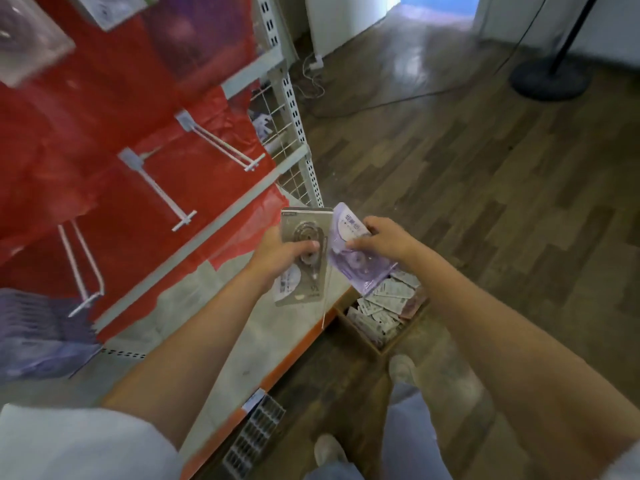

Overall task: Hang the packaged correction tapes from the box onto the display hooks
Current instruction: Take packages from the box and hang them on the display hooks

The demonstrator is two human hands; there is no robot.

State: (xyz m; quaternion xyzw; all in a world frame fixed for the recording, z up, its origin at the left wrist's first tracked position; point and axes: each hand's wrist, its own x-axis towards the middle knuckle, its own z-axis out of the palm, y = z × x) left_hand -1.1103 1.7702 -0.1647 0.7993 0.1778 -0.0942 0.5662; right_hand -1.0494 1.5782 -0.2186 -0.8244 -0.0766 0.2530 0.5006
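Red-backed display rack [114, 109] shows bare white wire hooks [221, 142]. Left hand [280, 252] grips a grey carded correction tape [304, 254]; right hand [384, 239] pinches a purple packaged one [349, 258] above the brown cardboard box [374, 341]. Next, likely threading a hang-hole onto a hook.

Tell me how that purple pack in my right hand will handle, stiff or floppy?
The purple pack is probably fairly stiff: pinched by the right hand, it holds flat without drooping. Likely light. Its glossy plastic may be slippery.

A grey correction tape pack [304, 251] is being gripped by the left hand [280, 252], while a purple pack [349, 251] is being pinched by the right hand [384, 239] (both above the shelf edge). More packs are being held in the cardboard box [381, 344] below, with bare hooks [221, 142] jutting from the red panel [104, 133].
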